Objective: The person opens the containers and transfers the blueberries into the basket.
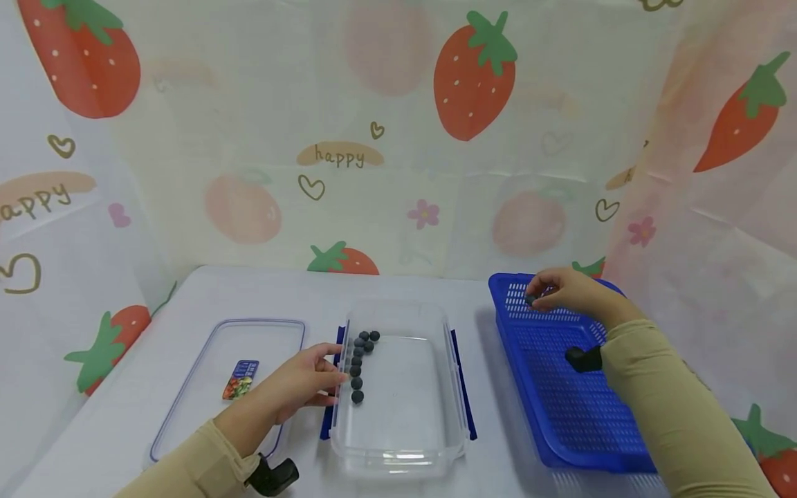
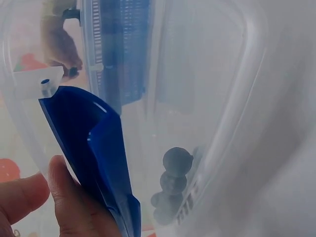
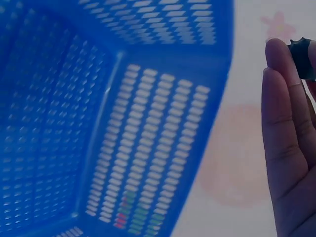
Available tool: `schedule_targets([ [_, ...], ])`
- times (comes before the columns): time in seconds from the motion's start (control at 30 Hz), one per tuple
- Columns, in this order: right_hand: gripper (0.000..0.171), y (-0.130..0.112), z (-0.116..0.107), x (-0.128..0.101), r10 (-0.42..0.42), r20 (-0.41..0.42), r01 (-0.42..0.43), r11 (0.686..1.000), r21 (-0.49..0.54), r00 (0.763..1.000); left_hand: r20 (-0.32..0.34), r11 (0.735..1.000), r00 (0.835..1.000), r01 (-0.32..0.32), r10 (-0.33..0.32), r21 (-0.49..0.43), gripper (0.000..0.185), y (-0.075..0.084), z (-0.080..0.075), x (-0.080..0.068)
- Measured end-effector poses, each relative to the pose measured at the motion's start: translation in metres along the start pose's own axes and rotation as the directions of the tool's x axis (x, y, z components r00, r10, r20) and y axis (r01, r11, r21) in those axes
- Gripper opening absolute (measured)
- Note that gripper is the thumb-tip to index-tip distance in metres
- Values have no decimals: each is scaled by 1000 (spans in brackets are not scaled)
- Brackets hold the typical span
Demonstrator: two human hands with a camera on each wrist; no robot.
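Note:
A clear plastic box (image 1: 405,415) with blue side latches stands in the middle of the table. Several blueberries (image 1: 357,383) lie in it along its left wall, the row bending right at the far end. My left hand (image 1: 305,380) holds the box's left edge beside the raised blue latch (image 2: 94,143). Over the far end of a blue basket (image 1: 529,408), my right hand (image 1: 569,294) pinches a single blueberry (image 3: 302,58) between thumb and fingers, its crown showing in the right wrist view. The basket's visible floor is bare, with part hidden by the right arm.
To the left of the box lies a clear lid (image 1: 187,387) with a blue-edged rim. A small printed label (image 1: 241,380) shows within the lid's outline. Strawberry-printed cloth (image 1: 398,138) closes off the back and sides of the white table (image 1: 261,290).

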State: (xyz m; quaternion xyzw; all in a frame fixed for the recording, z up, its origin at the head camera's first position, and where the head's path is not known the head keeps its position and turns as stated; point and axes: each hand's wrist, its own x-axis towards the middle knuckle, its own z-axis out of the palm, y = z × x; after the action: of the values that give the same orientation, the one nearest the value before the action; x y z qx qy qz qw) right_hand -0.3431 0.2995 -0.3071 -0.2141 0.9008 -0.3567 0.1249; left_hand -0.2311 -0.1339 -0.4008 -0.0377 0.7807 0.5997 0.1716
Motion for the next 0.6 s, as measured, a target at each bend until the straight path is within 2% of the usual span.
schedule_targets([
  [0.33, 17, 41, 3, -2, 66, 18, -65, 997, -32, 998, 24, 1000, 1000, -8, 9, -30, 56, -3, -1, -4],
  [0.6, 17, 57, 8, -6, 104, 40, -107, 991, 84, 994, 14, 999, 1000, 0, 0, -34, 56, 0, 0, -6],
])
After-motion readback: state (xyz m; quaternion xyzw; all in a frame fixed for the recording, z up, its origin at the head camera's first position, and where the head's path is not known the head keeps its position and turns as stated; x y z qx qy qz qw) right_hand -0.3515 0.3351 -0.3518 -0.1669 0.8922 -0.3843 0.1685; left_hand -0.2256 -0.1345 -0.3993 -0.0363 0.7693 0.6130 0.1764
